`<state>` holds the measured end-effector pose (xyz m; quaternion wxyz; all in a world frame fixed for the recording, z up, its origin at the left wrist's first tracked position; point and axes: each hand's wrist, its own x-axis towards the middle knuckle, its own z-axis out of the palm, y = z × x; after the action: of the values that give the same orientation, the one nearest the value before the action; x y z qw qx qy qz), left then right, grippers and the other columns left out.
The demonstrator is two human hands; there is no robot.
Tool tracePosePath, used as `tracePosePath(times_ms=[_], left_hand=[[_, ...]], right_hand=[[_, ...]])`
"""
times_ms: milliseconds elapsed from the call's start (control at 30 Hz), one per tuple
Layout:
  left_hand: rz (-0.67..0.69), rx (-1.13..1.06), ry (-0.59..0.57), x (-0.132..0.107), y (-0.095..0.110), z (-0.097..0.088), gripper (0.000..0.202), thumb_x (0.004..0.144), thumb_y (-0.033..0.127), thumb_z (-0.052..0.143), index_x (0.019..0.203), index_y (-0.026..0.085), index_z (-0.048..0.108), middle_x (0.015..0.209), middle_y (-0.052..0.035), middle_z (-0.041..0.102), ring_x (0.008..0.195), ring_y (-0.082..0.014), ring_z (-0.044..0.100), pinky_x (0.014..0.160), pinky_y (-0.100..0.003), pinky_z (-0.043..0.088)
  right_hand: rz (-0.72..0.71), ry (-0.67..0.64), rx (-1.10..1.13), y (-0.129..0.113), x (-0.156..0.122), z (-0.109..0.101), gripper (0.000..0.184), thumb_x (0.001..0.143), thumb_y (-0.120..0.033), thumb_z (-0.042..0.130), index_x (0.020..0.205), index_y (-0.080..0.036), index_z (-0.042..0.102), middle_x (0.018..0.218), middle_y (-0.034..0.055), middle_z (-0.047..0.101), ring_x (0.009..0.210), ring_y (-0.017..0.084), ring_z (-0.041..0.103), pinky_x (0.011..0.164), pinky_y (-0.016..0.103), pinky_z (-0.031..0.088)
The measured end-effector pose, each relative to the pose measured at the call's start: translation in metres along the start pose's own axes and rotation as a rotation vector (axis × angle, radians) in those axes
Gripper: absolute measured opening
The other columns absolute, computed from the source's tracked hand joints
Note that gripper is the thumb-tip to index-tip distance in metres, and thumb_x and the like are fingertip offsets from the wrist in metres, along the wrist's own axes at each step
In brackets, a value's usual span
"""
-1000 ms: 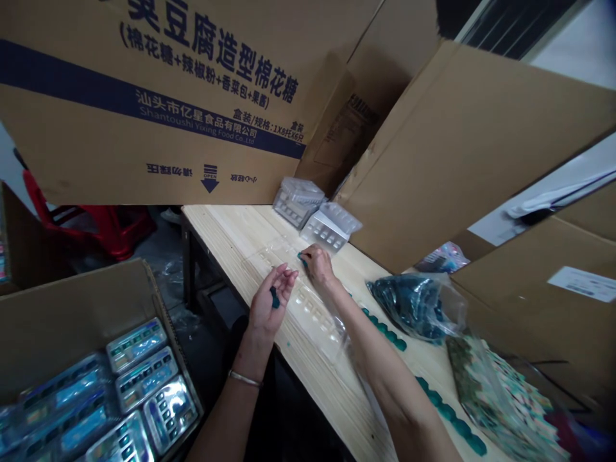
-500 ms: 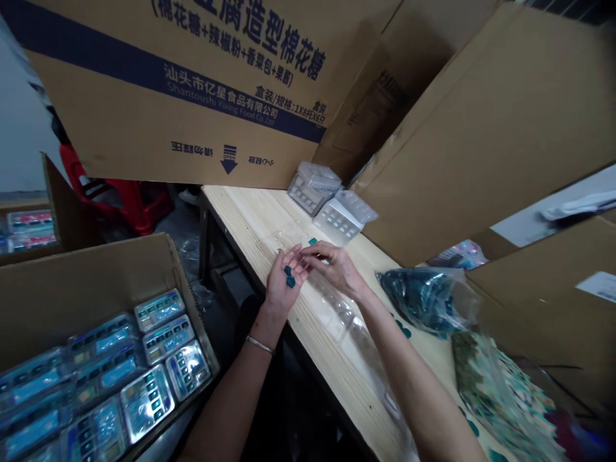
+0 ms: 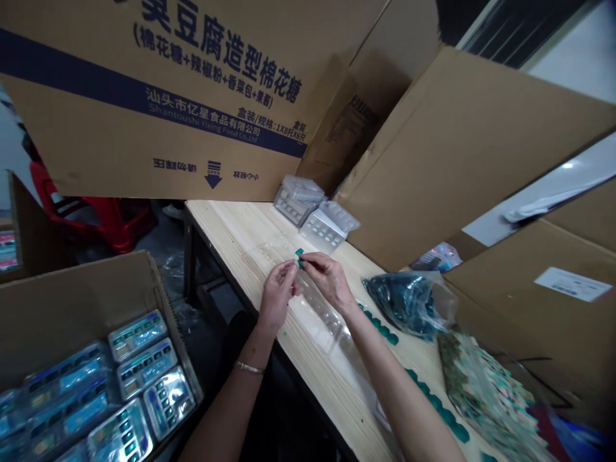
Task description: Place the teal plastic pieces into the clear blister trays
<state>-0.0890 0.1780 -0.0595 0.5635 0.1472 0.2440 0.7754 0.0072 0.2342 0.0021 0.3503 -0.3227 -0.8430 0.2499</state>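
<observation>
My right hand (image 3: 327, 277) pinches a small teal piece (image 3: 299, 258) between thumb and forefinger, just above a clear plastic blister tray (image 3: 312, 308) lying on the pale wooden table (image 3: 231, 224). My left hand (image 3: 276, 296) is curled, palm half turned away, with its fingertips meeting the right hand's; what it holds is hidden. Another teal piece (image 3: 299, 251) sits in the tray just beyond the fingers. A bracelet circles my left wrist.
Two stacks of empty clear trays (image 3: 315, 215) stand at the table's far end. A plastic bag of teal pieces (image 3: 409, 301), a row of loose teal pieces (image 3: 380, 327) and a bag of printed cards (image 3: 486, 391) lie on the right. A carton of filled packs (image 3: 120, 385) sits lower left. Cardboard boxes wall the table.
My left hand has turned from palm up, showing teal pieces, to curled over. My right hand has taken a teal piece from it and holds it over the tray.
</observation>
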Motion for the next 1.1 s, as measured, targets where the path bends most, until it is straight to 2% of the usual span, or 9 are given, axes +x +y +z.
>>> tracePosePath(times_ms=[100, 233, 400, 500, 667, 800, 900, 1000, 1100], left_hand=[[0.077, 0.153, 0.070, 0.000, -0.005, 0.001, 0.024, 0.067, 0.021, 0.071, 0.090, 0.018, 0.064, 0.074, 0.0009, 0.062, 0.043, -0.0027, 0.046, 0.038, -0.013, 0.033], [0.094, 0.154, 0.111, 0.002, -0.006, 0.001, 0.013, 0.067, 0.012, 0.068, 0.078, 0.019, 0.067, 0.072, -0.0019, 0.065, 0.060, -0.0101, 0.058, 0.051, -0.015, 0.044], [0.139, 0.262, 0.081, 0.002, -0.006, 0.000, 0.011, 0.074, 0.014, 0.061, 0.080, 0.021, 0.068, 0.076, -0.0036, 0.068, 0.079, -0.0162, 0.063, 0.066, -0.021, 0.048], [0.196, 0.454, 0.050, 0.003, -0.008, -0.003, 0.014, 0.077, 0.021, 0.058, 0.088, 0.020, 0.067, 0.081, -0.0044, 0.069, 0.073, -0.0156, 0.063, 0.065, -0.024, 0.049], [0.274, 0.652, -0.005, 0.003, -0.010, -0.007, 0.023, 0.079, 0.032, 0.056, 0.096, 0.021, 0.067, 0.078, -0.0047, 0.068, 0.060, -0.0133, 0.058, 0.055, -0.023, 0.045], [0.238, 0.548, -0.004, 0.002, -0.009, -0.006, 0.023, 0.077, 0.034, 0.059, 0.095, 0.021, 0.067, 0.072, -0.0037, 0.064, 0.050, -0.0093, 0.050, 0.043, -0.019, 0.037], [0.162, 0.378, 0.010, 0.002, -0.004, -0.007, 0.028, 0.077, 0.037, 0.059, 0.098, 0.019, 0.063, 0.075, -0.0018, 0.060, 0.042, -0.0036, 0.039, 0.035, -0.016, 0.026], [0.125, 0.183, -0.003, 0.004, 0.002, -0.011, 0.030, 0.075, 0.037, 0.062, 0.097, 0.017, 0.062, 0.078, -0.0002, 0.055, 0.042, -0.0005, 0.034, 0.033, -0.014, 0.020], [0.093, 0.071, -0.002, 0.007, 0.006, -0.016, 0.031, 0.072, 0.034, 0.066, 0.095, 0.014, 0.062, 0.077, 0.0005, 0.052, 0.043, 0.0006, 0.034, 0.034, -0.013, 0.020]], right_hand=[[-0.069, -0.033, -0.036, -0.006, -0.004, -0.002, 0.020, 0.084, -0.021, 0.051, 0.095, -0.021, 0.068, 0.094, 0.0067, 0.065, 0.089, 0.017, 0.060, 0.081, 0.031, 0.047], [-0.069, -0.032, -0.076, -0.015, -0.011, -0.001, 0.022, 0.085, -0.018, 0.049, 0.097, -0.019, 0.067, 0.091, 0.0075, 0.064, 0.087, 0.017, 0.060, 0.078, 0.030, 0.048], [-0.065, -0.009, -0.049, -0.012, -0.015, -0.001, 0.019, 0.084, -0.020, 0.050, 0.093, -0.018, 0.067, 0.088, 0.0067, 0.063, 0.081, 0.016, 0.060, 0.075, 0.029, 0.049], [0.062, 0.015, 0.082, -0.005, -0.014, -0.002, 0.019, 0.081, -0.028, 0.055, 0.092, -0.018, 0.066, 0.088, 0.0064, 0.064, 0.077, 0.015, 0.062, 0.073, 0.028, 0.050], [0.345, -0.020, 0.218, -0.005, -0.009, -0.005, 0.030, 0.076, -0.042, 0.060, 0.085, -0.014, 0.066, 0.068, 0.0031, 0.064, 0.062, 0.013, 0.059, 0.060, 0.025, 0.048], [0.416, -0.005, 0.361, -0.004, -0.005, -0.006, 0.030, 0.068, -0.042, 0.067, 0.078, -0.013, 0.067, 0.064, 0.0024, 0.065, 0.057, 0.011, 0.057, 0.054, 0.022, 0.044], [0.429, 0.046, 0.445, 0.008, 0.002, -0.006, 0.028, 0.065, -0.038, 0.070, 0.081, -0.014, 0.069, 0.069, 0.0031, 0.067, 0.059, 0.012, 0.059, 0.060, 0.024, 0.047], [0.368, 0.109, 0.329, 0.029, 0.018, -0.004, 0.026, 0.066, -0.034, 0.069, 0.083, -0.015, 0.070, 0.072, 0.0037, 0.069, 0.062, 0.014, 0.061, 0.063, 0.026, 0.048], [0.183, 0.136, 0.051, 0.050, 0.040, 0.000, 0.017, 0.071, -0.028, 0.062, 0.079, -0.014, 0.070, 0.076, 0.0056, 0.070, 0.069, 0.016, 0.063, 0.066, 0.027, 0.048]])
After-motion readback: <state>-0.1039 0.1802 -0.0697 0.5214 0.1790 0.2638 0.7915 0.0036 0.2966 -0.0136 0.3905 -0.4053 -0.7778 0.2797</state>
